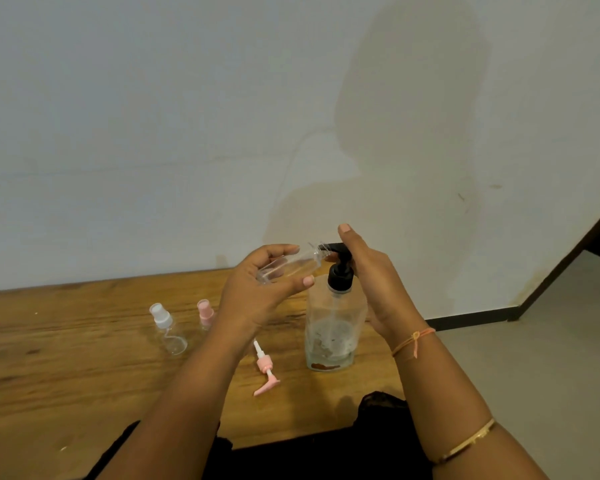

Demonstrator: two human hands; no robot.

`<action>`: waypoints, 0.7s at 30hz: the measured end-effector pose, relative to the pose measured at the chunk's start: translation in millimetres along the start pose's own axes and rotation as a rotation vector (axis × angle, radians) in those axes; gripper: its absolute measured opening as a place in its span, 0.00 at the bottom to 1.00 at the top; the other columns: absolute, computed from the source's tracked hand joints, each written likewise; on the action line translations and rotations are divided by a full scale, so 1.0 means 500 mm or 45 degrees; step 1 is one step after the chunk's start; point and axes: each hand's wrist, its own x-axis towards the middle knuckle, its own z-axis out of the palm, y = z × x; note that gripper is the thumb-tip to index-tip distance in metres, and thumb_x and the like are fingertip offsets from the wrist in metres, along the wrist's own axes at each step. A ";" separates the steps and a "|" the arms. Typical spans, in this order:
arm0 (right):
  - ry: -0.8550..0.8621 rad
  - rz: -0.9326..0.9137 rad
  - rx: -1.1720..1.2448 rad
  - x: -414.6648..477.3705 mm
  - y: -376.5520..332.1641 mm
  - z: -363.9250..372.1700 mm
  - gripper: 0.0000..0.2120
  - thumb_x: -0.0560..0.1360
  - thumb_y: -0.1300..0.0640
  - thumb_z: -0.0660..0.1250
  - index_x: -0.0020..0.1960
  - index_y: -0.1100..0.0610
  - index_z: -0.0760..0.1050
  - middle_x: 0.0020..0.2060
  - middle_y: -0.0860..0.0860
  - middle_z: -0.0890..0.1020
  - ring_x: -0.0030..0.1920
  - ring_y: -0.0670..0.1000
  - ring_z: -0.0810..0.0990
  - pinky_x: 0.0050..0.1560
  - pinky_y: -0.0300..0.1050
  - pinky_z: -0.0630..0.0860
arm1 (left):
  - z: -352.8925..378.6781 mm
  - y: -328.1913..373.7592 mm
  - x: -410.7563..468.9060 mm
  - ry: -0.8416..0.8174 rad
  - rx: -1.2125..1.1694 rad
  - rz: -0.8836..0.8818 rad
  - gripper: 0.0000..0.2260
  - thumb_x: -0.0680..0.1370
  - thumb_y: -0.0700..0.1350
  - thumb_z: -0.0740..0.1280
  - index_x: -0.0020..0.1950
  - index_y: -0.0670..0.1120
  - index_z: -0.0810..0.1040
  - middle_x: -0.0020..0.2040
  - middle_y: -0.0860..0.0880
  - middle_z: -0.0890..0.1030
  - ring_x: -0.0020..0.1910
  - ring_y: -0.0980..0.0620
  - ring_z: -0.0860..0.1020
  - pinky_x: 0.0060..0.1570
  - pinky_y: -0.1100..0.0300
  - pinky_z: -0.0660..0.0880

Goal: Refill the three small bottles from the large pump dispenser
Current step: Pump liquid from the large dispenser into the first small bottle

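Note:
The large clear pump dispenser (333,327) with a black pump head (340,271) stands on the wooden table (66,358); only a little liquid shows at its bottom. My right hand (371,275) rests on the pump head from the right. My left hand (260,289) holds a small clear bottle (291,265), uncapped and tilted, with its open neck right at the black spout. A small bottle with a white spray cap (167,327) and one with a pink cap (205,313) stand to the left, the pink one partly hidden by my left wrist. A loose pink pump cap (265,370) lies on the table.
A pale wall rises right behind the table's far edge. The table ends just right of the dispenser, with grey floor (534,358) and a dark skirting board beyond. Dark clothing shows at the near edge.

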 end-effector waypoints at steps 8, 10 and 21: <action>-0.207 0.088 -0.073 -0.002 0.000 -0.015 0.22 0.73 0.36 0.58 0.57 0.47 0.79 0.56 0.46 0.77 0.54 0.43 0.73 0.52 0.39 0.63 | -0.001 0.001 0.004 -0.087 -0.175 -0.028 0.19 0.61 0.42 0.75 0.50 0.50 0.81 0.52 0.49 0.81 0.51 0.54 0.81 0.49 0.58 0.79; -0.228 0.121 -0.063 -0.001 0.003 -0.015 0.23 0.71 0.34 0.59 0.57 0.46 0.79 0.60 0.48 0.77 0.60 0.47 0.72 0.57 0.44 0.61 | -0.004 0.002 0.008 -0.125 -0.194 -0.040 0.17 0.62 0.40 0.74 0.50 0.50 0.82 0.51 0.49 0.81 0.48 0.55 0.81 0.44 0.61 0.79; -0.225 0.115 -0.030 0.011 0.024 -0.013 0.24 0.64 0.31 0.64 0.42 0.50 0.84 0.49 0.51 0.84 0.58 0.54 0.77 0.66 0.59 0.67 | -0.004 -0.007 0.021 -0.160 -0.038 0.056 0.19 0.60 0.44 0.75 0.50 0.52 0.81 0.54 0.49 0.82 0.50 0.55 0.82 0.53 0.59 0.78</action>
